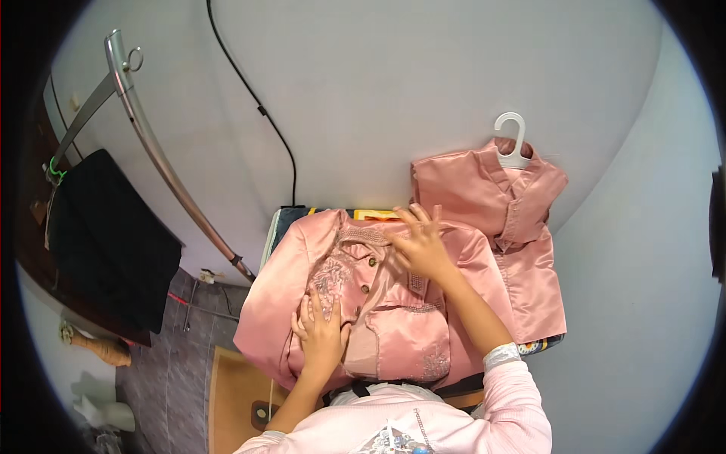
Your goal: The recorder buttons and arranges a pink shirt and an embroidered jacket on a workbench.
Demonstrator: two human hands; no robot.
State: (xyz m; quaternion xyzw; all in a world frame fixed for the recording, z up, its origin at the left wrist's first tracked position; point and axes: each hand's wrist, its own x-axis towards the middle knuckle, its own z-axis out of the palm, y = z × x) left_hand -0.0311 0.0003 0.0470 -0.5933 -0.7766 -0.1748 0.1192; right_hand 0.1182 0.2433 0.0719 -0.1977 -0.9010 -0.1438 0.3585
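A pink satin jacket (408,340) with beaded trim, lace embroidery and dark buttons lies spread in front of me. My left hand (321,331) rests flat on its embroidered left front, fingers stretched out. Farther up, my right hand (420,246) is spread over the collar area at the far edge of the jacket, touching the cloth. Neither hand grips anything. To the right lies a second pink satin garment (484,197) with a stand collar, partly under the jacket's edge, with a white hanger (513,140) in its neck.
The clothes lie on a padded, patterned surface (286,221) against a pale wall. A black cable (261,110) hangs behind it. On the left stands a curved metal rail (155,155) beside hanging black cloth (110,242). A wooden board (227,401) is below, over the tiled floor (170,371).
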